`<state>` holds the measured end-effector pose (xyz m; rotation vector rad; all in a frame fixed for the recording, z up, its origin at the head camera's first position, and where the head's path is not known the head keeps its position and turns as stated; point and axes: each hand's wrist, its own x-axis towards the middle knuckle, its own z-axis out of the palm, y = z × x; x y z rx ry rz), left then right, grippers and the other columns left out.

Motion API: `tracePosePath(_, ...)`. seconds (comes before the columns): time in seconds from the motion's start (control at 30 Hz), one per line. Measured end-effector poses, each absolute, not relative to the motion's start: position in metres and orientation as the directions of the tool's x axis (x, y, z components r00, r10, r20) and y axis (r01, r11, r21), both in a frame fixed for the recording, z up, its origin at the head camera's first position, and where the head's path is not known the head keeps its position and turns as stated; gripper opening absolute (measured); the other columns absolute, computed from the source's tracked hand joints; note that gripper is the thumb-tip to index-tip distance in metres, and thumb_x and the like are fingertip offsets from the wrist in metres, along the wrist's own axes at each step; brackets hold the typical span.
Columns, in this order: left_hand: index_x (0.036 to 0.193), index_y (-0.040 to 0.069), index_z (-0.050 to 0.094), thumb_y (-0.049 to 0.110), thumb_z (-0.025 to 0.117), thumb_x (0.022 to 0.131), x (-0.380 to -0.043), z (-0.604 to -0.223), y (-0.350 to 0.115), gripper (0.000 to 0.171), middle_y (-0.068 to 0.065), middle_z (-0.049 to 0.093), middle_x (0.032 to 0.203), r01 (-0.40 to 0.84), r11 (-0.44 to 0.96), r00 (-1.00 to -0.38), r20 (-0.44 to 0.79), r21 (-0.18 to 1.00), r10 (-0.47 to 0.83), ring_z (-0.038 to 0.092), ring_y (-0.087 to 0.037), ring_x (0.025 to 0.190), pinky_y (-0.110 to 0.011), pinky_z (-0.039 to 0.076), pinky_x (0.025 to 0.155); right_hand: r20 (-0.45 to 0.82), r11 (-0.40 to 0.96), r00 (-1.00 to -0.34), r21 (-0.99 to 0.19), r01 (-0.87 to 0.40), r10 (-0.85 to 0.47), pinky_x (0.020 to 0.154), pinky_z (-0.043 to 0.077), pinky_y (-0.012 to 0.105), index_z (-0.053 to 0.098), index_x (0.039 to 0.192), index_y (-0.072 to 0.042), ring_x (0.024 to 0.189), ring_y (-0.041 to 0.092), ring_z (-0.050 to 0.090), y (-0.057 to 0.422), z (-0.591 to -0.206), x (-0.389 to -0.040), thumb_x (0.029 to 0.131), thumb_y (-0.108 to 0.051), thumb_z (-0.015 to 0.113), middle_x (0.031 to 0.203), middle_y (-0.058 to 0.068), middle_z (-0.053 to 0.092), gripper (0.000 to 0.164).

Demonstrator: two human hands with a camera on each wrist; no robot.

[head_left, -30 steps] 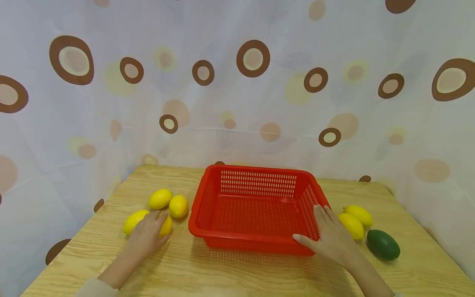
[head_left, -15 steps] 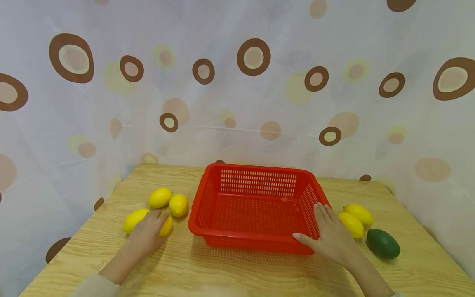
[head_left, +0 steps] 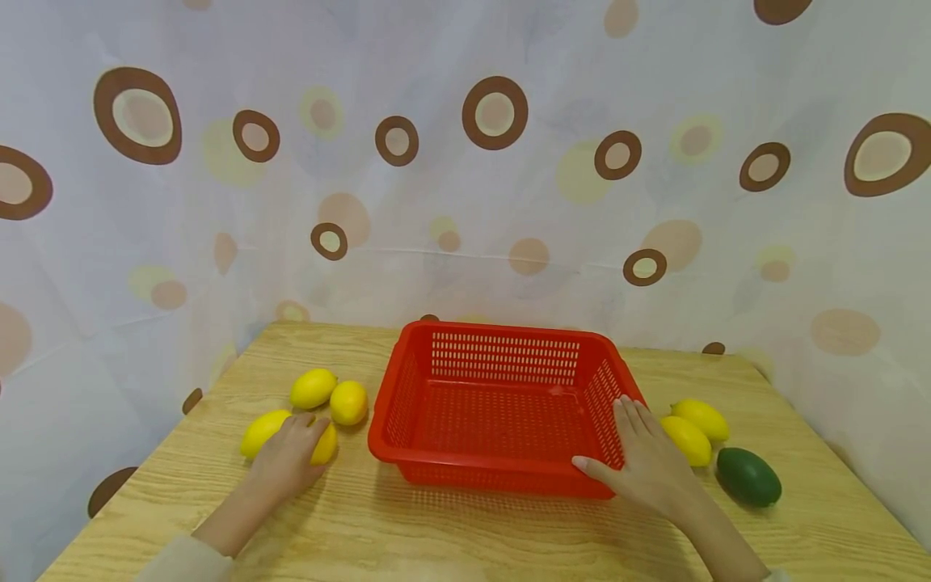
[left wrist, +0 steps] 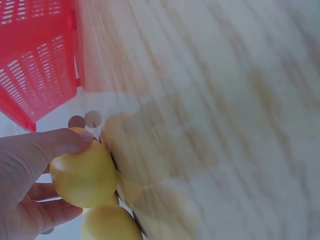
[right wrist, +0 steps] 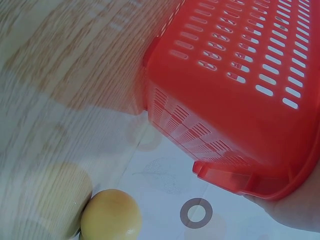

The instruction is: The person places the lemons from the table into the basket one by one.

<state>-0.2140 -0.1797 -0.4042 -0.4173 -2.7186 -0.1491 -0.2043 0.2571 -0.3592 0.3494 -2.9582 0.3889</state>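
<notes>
A yellow lemon (head_left: 326, 446) lies in the grip of my left hand (head_left: 285, 459), left of the red plastic basket (head_left: 502, 466). In the left wrist view the thumb curls over the top of that lemon (left wrist: 84, 176), with fingers on its far side. Another lemon (head_left: 263, 433) shows just left of this hand. My right hand (head_left: 650, 467) rests on the basket's right side, fingers straight along the rim and the thumb spread over the front corner. At the right wrist view's edge, only a bit of this hand shows by the basket rim (right wrist: 280, 194).
Behind the left hand sit two lemons, one farther left (head_left: 314, 389) and one nearer the basket (head_left: 349, 403). Right of the basket lie two more lemons (head_left: 687, 440) and a dark green oval fruit (head_left: 749, 477). A patterned curtain (head_left: 465, 194) hangs behind the wooden table (head_left: 436, 541).
</notes>
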Motion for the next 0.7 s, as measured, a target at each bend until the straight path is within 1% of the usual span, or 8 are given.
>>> tracePosePath(0.4, 0.106, -0.003, 0.06, 0.012, 0.085, 0.06, -0.2131, -0.4016, -0.1769, 0.055, -0.026, 0.059, 0.106, 0.325, 0.945, -0.888, 0.361, 0.05, 0.286, 0.057, -0.039, 0.097, -0.046, 0.053, 0.077, 0.161, 0.941, -0.965, -0.235, -0.241, -0.207, 0.109, 0.019, 0.061, 0.022, 0.141, 0.014, 0.136, 0.049, 0.019, 0.2571, -0.3596, -0.2043, 0.081, -0.065, 0.051, 0.148, 0.031, 0.021, 0.103)
tracePosePath(0.5, 0.105, -0.003, 0.06, 0.01, 0.084, 0.059, -0.2128, -0.4015, -0.1763, 0.053, -0.025, 0.059, 0.104, 0.333, 0.942, -0.871, 0.397, 0.046, 0.289, 0.058, -0.038, 0.095, -0.045, 0.053, 0.076, 0.16, 0.94, -0.965, -0.238, -0.243, -0.209, 0.109, 0.02, 0.062, 0.022, 0.141, 0.014, 0.136, 0.049, 0.019, 0.2574, -0.3596, -0.2046, 0.08, -0.065, 0.051, 0.148, 0.031, 0.021, 0.103)
tracePosePath(0.7, 0.099, -0.001, 0.059, 0.008, 0.084, 0.058, -0.2154, -0.4001, -0.1739, 0.049, -0.018, 0.058, 0.092, 0.373, 0.928, -0.815, 0.486, 0.025, 0.314, 0.056, -0.033, 0.088, -0.039, 0.053, 0.065, 0.16, 0.938, -0.965, -0.245, -0.244, -0.209, 0.109, 0.019, 0.062, 0.022, 0.14, 0.014, 0.136, 0.049, 0.019, 0.2574, -0.3585, -0.2046, 0.08, -0.065, 0.052, 0.148, 0.031, 0.021, 0.103)
